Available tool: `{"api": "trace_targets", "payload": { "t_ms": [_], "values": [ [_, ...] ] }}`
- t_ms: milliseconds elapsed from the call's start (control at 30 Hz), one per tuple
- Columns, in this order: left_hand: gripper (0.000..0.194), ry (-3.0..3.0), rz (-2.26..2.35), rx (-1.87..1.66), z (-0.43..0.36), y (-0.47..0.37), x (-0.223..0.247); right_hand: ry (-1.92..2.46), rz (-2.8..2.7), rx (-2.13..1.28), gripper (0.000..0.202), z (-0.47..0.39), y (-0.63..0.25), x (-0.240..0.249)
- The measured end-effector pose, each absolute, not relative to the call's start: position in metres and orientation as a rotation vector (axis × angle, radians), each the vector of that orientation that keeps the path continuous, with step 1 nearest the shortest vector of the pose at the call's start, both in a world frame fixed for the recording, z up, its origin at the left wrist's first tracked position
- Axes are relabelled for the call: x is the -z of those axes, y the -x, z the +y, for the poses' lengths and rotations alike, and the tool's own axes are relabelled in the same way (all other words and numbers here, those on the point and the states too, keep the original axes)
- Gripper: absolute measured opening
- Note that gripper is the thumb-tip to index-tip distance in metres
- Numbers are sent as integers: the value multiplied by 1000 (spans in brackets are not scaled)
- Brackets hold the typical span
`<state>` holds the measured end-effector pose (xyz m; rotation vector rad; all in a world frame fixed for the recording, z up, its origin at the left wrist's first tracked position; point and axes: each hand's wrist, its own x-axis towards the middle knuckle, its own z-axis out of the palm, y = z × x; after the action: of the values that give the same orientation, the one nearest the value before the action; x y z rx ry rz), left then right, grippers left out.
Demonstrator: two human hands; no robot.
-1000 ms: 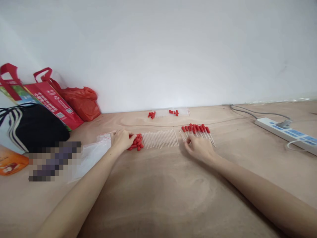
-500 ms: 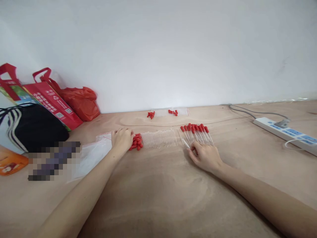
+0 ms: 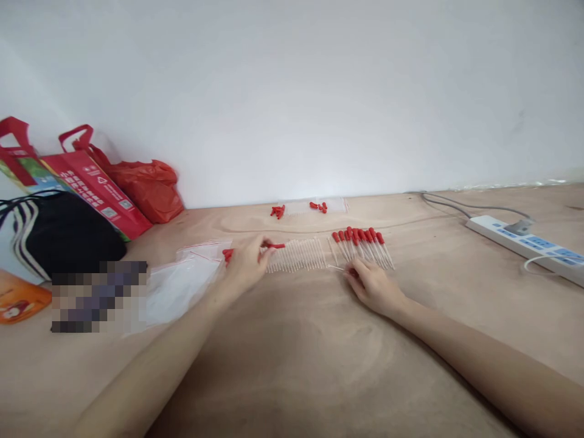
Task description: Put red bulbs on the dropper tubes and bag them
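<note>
My left hand (image 3: 249, 260) is closed, pinching a red rubber dropper bulb (image 3: 276, 246) above a row of clear glass dropper tubes (image 3: 298, 255). Part of the loose red bulbs (image 3: 227, 253) shows to its left; the hand covers the others. A thin glass dropper tube (image 3: 336, 267) points leftward out of the closed fingers of my right hand (image 3: 371, 283). Just beyond that hand, several droppers with red bulbs fitted (image 3: 362, 237) lie side by side, their tubes toward me.
Clear zip bags (image 3: 182, 289) lie at the left, near a black drawstring bag (image 3: 73, 234) and red bags (image 3: 148, 185). By the wall is another clear bag (image 3: 336, 205) with small red bulbs (image 3: 277, 212) around it. A white power strip (image 3: 524, 243) with cables stands at the right.
My left hand has moved right from the bulb pile, a red bulb now in its fingers. The tube in my right hand has tipped flatter, pointing left.
</note>
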<state>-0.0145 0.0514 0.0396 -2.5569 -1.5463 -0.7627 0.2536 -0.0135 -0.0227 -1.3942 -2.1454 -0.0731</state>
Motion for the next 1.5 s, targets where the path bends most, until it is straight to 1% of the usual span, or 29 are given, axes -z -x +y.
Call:
{"api": "trace_targets", "payload": {
  "t_ms": [33,100,133,200,300,533,833,1167,1500],
  "values": [
    [18,2624,-1428,831,43,6,-32,1344,-2163,75,17,-13,-254,24],
    [25,2725,-1223,793,27,-8,-16,1277,-2191,104,21,-13,-253,25],
    [26,2772,-1161,749,21,-13,-8,1251,-2207,117,24,-13,-253,26],
    [24,2835,-1117,692,12,-20,5,1214,-2236,125,27,-14,-252,27],
    [21,2836,-1147,711,9,-22,13,1186,-2263,92,27,-14,-249,27],
    [12,2814,-1167,801,14,-26,10,1099,-2270,0,23,-17,-237,26],
    [13,2906,-1193,856,7,-29,6,1048,-2246,14,24,-19,-236,26],
    [14,3040,-1041,837,10,-26,9,947,-2259,10,23,-16,-240,27],
    [14,2984,-935,951,6,-27,6,1022,-2356,207,24,-21,-234,17]
  ]
}}
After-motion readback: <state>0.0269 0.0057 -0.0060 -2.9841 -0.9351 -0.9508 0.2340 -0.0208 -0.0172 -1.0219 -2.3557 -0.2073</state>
